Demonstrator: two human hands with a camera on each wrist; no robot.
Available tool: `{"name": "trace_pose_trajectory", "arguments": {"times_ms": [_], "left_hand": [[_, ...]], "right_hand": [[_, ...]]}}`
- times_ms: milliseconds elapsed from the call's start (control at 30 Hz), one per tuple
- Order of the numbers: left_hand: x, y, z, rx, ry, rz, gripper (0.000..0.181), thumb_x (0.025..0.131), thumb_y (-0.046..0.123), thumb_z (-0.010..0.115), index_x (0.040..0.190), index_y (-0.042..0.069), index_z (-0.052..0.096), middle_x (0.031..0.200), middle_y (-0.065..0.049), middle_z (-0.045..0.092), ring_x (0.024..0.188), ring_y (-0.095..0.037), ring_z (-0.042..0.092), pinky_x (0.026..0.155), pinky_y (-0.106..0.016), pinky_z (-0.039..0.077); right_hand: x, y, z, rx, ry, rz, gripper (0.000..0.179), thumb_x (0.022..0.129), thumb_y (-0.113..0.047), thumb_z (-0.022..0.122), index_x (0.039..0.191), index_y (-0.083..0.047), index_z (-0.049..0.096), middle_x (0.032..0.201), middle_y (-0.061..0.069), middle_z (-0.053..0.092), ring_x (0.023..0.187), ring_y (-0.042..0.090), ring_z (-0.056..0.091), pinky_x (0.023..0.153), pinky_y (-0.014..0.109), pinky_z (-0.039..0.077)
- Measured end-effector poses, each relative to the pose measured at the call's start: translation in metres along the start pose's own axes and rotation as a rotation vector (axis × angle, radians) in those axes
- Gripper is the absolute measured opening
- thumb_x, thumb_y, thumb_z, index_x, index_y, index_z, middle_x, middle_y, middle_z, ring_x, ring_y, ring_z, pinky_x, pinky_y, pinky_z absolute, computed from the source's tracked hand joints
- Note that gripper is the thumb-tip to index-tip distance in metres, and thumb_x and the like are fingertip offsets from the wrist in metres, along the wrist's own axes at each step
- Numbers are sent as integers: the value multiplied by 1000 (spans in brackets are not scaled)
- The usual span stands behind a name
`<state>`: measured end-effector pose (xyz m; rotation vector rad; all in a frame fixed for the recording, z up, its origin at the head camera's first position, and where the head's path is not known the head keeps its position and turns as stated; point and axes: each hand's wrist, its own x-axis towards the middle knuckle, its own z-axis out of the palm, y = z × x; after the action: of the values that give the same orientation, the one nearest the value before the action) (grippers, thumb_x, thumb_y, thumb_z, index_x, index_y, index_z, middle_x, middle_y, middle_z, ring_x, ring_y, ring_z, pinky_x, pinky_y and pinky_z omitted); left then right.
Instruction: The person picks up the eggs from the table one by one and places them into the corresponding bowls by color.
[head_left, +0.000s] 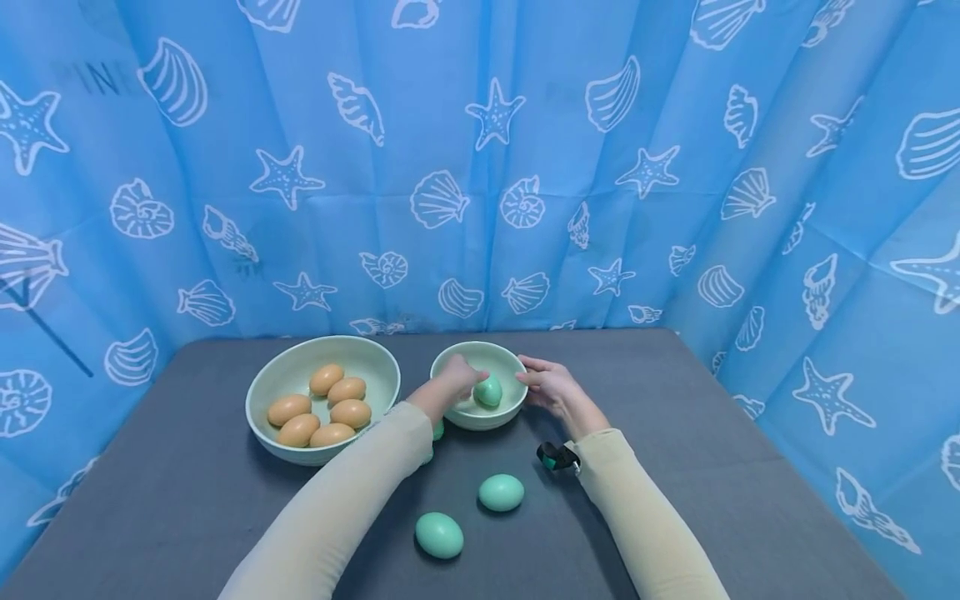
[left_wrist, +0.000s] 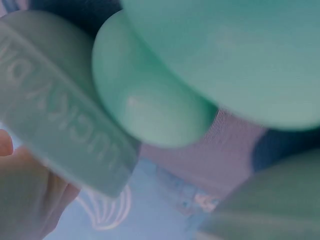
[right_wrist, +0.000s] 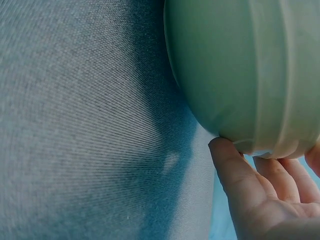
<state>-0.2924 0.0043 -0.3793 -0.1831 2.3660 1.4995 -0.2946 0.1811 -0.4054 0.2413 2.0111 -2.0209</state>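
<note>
My left hand (head_left: 452,382) reaches over the near left rim of a small pale green bowl (head_left: 480,421), its thumb against a green egg (head_left: 490,391) inside; its other fingers are largely hidden. My right hand (head_left: 553,388) grips the bowl's right side, thumb at the rim and fingers along the outer wall, as the right wrist view shows on the bowl (right_wrist: 220,65). Raised lettering marks the bowl (left_wrist: 65,115) in the left wrist view, where a green egg (left_wrist: 140,95) sits close beside it. Two more green eggs, one nearer (head_left: 439,535) and one farther (head_left: 502,492), lie on the table.
To the left stands a large pale green bowl (head_left: 258,408) with several brown eggs (head_left: 350,413) in it. Green eggs (head_left: 438,430) are partly covered by my left sleeve. A grey cloth covers the table (head_left: 712,500); a blue seashell curtain (head_left: 480,167) hangs behind.
</note>
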Motion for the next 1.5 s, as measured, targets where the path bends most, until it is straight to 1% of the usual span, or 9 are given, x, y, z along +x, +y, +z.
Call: {"name": "trace_pose_trajectory", "arguments": {"times_ms": [167, 433, 700, 867, 1033, 1133, 1200, 1333, 1500], "left_hand": [[-18, 8, -10, -90, -23, 31, 61, 100, 11, 62, 151, -8, 34, 155, -25, 38, 130, -39, 55, 108, -43, 48], [-50, 11, -30, -100, -111, 124, 58, 101, 15, 60, 152, -3, 38, 142, -25, 53, 128, -38, 56, 105, -45, 49], [-78, -9, -52, -83, -151, 236, 50, 103, 12, 56, 148, -5, 42, 135, -25, 58, 124, -38, 58, 103, -48, 50], [-95, -27, -63, -52, -203, 290, 45, 104, 16, 56, 144, -3, 49, 127, -21, 63, 111, -32, 63, 98, -48, 53], [-105, -48, -69, 31, -341, 398, 45, 101, 22, 61, 139, -3, 54, 123, -17, 66, 104, -21, 65, 93, -48, 55], [-107, -62, -72, 81, -455, 467, 48, 100, 24, 63, 138, -4, 55, 127, -21, 64, 110, -25, 64, 94, -47, 54], [-107, -70, -74, 96, -532, 491, 51, 99, 25, 65, 139, -4, 54, 130, -24, 62, 117, -32, 62, 96, -47, 53], [-109, -82, -79, 131, -659, 496, 56, 97, 24, 67, 143, -5, 51, 136, -27, 58, 125, -43, 56, 99, -43, 52], [-110, -93, -81, 232, -737, 506, 57, 95, 18, 71, 144, -2, 51, 141, -22, 57, 124, -39, 57, 96, -35, 50]], "right_hand": [[-1, -1, 0, -6, 2, -1, 56, 102, -1, 54, 155, -3, 36, 158, 20, 36, 141, 39, 42, 112, 52, 41], [-2, -2, 1, -8, 16, 8, 55, 101, -1, 54, 154, -4, 38, 157, 19, 38, 140, 39, 44, 111, 52, 42], [-1, -2, -1, -5, 30, 12, 55, 101, -1, 55, 153, -3, 39, 156, 21, 40, 139, 39, 45, 110, 53, 43], [-2, -2, 0, -9, 24, 11, 56, 101, -1, 55, 153, -3, 38, 157, 21, 39, 139, 39, 45, 110, 53, 43], [-4, -3, 0, -9, 19, 8, 55, 101, -1, 54, 154, -3, 38, 156, 21, 39, 139, 38, 45, 111, 53, 42], [-4, -3, 0, -17, 18, 5, 55, 101, -2, 54, 154, -3, 37, 156, 20, 39, 139, 38, 45, 111, 53, 42], [-4, -3, 0, -18, 17, 5, 55, 101, -2, 54, 154, -3, 37, 156, 21, 39, 139, 38, 46, 111, 52, 42], [-4, -2, 0, -22, 13, 6, 55, 101, -2, 54, 154, -3, 37, 156, 20, 39, 139, 37, 45, 111, 52, 42], [-3, -2, -1, -31, 18, 12, 55, 102, -3, 54, 154, -4, 38, 157, 20, 39, 140, 36, 45, 112, 52, 42]]}}
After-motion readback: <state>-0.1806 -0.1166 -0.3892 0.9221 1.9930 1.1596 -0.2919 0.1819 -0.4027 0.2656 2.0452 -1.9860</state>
